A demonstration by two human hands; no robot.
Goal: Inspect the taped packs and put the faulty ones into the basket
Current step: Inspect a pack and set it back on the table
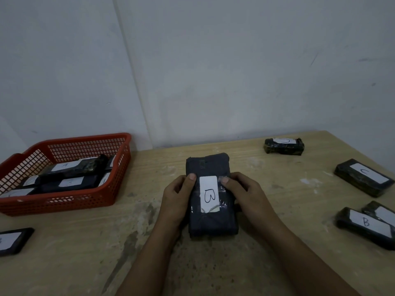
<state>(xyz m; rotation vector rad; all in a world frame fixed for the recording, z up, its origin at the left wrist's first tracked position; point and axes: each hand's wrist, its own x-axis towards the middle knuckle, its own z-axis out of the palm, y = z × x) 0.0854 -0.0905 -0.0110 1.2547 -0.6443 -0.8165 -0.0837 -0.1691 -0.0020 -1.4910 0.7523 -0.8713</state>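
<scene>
Pack at lower left (13, 240): cut by the frame edge, label letter unreadable. Packs in the red basket (70, 201): overlapping, labels too faint to read (count uncertain). Pack at far right (382, 212): mostly hidden under the second B-labelled pack (365, 226), which the frame edge crops. Held pack (210, 195): long sides covered by the left hand (178, 201) and right hand (245, 197); underside unseen.

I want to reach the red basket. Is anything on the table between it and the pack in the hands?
No. In the head view, only bare, scuffed table lies between the red basket and the held pack.
</scene>
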